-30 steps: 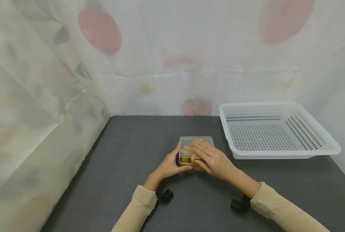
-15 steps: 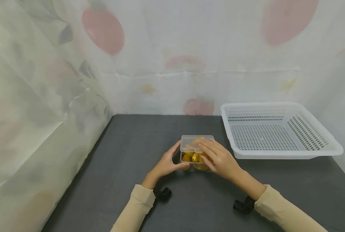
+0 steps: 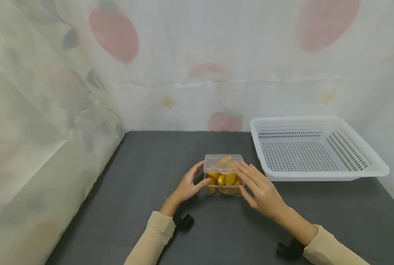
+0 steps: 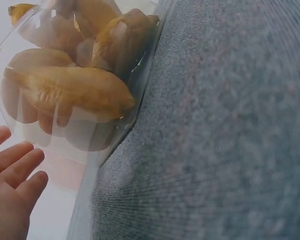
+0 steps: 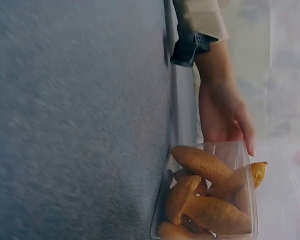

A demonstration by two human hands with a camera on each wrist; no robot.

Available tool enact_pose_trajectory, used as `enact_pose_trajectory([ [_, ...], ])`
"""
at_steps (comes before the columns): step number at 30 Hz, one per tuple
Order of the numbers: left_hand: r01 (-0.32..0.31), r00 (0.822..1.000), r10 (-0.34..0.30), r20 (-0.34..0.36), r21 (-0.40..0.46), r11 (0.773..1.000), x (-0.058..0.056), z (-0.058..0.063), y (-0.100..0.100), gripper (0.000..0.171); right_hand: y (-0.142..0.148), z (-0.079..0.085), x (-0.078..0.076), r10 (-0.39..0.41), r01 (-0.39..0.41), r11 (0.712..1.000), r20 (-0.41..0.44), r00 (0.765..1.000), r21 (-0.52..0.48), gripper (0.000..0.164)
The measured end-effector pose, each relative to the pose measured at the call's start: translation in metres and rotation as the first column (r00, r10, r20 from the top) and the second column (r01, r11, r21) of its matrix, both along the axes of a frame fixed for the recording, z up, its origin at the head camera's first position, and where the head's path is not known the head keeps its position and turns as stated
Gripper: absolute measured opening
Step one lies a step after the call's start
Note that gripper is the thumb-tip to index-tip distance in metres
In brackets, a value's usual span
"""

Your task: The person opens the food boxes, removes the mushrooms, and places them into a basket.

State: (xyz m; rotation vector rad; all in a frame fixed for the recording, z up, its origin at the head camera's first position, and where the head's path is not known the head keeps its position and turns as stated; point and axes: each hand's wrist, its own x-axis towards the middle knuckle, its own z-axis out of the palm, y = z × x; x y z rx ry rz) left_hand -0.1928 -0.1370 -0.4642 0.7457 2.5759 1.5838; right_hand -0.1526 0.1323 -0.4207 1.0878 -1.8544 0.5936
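A clear plastic box [image 3: 225, 190] full of plump, elongated yellow-brown pieces [image 5: 217, 212], some shaped like mushrooms, stands on the dark table. Its clear hinged lid [image 3: 213, 162] lies over the pieces, tilted, and a yellow tip juts above the box rim in the right wrist view. My left hand [image 3: 186, 187] is at the box's left side, fingers spread, thumb by the front left corner. On the right, my right hand [image 3: 266, 195] has its straight fingertips at the lid's right edge and its thumb near the front right corner.
A white perforated basket [image 3: 316, 176] stands at the back right of the table [image 3: 157, 158]. Patterned curtains [image 3: 170, 48] hang behind the table and along its left side. Each wrist wears a black camera mount [image 3: 185, 222].
My right hand has slid off the lid to the right, its fingers straighter. My left thumb has come up from the box's lower front to its left edge. More of the pieces shows.
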Motion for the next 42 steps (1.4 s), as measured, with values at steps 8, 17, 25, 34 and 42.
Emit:
enact_pose_trajectory([
  [8,0.034,0.999,-0.034,-0.012,0.008,0.999,-0.003,0.003,0.002,0.069,0.005,0.000,0.011,-0.011,0.011,1.000,-0.009,1.000,0.010,0.038],
  [17,0.067,0.998,-0.066,-0.017,0.009,0.998,-0.006,0.005,0.000,0.071,0.002,-0.002,0.012,-0.007,0.007,1.000,0.001,1.000,0.016,0.039],
  [25,0.098,0.995,-0.098,-0.029,0.022,0.995,-0.008,0.001,0.004,0.070,0.001,-0.006,0.011,-0.037,0.036,0.998,0.032,0.999,0.045,0.041],
  [34,0.087,0.996,-0.088,0.019,0.037,0.996,-0.007,0.002,0.005,0.069,0.000,-0.003,0.002,-0.063,0.060,0.997,0.045,0.997,0.054,0.042],
  [42,0.113,0.993,-0.114,0.002,0.115,0.987,-0.008,0.002,0.007,0.069,-0.001,0.005,-0.012,-0.074,0.071,0.997,0.065,0.995,0.042,0.044],
])
